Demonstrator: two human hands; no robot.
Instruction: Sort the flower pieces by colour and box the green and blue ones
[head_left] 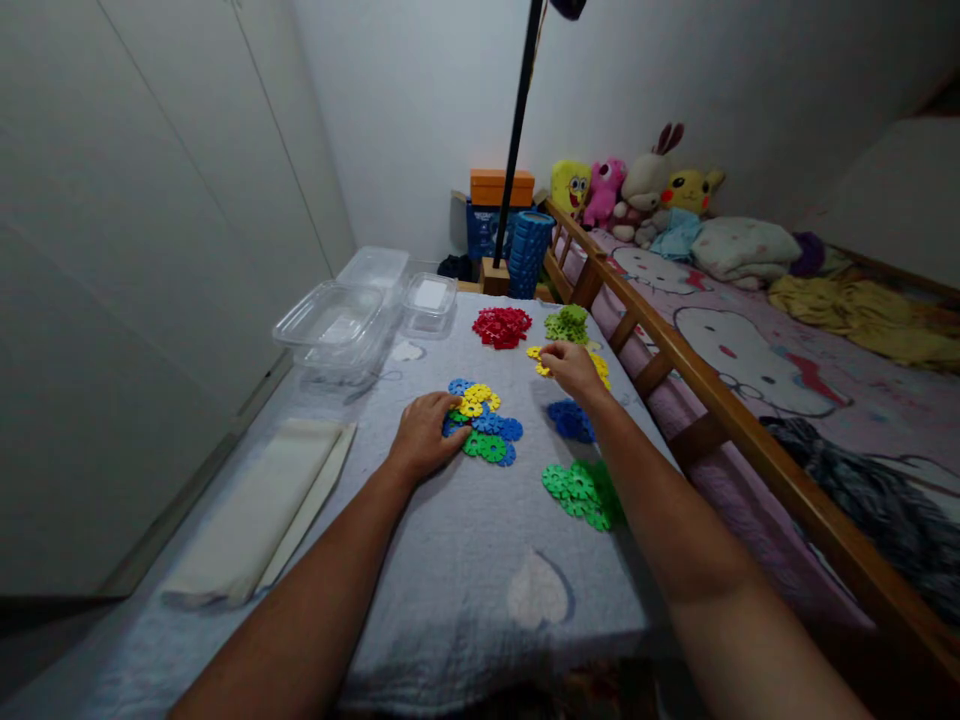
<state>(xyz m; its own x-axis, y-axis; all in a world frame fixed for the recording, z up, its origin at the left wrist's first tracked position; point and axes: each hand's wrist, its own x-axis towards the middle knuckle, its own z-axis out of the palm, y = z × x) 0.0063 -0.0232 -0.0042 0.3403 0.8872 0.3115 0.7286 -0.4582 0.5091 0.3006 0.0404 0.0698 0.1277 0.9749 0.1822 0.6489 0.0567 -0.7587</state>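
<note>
My left hand (429, 432) rests on the cloth at the left edge of a mixed pile of plastic snowflake discs (489, 424) in yellow, blue and green. Its thumb and fingers are apart and touch the nearest discs. Over a pile of yellow snowflake discs (600, 368), my right hand (571, 368) has its fingertips pinched together; what they hold, if anything, I cannot make out. Part of the yellow pile is hidden under that hand. Closer to me lie blue discs (570, 420) and green discs (576, 490), partly covered by my right forearm.
Red pieces (502, 327) and light green pieces (567, 323) are heaped at the far end. Clear plastic containers (330, 318) stand at the left, with a folded cream cloth (262, 505) nearer me. A wooden bed rail (675, 370) borders the right side; a black pole (516, 140) rises behind.
</note>
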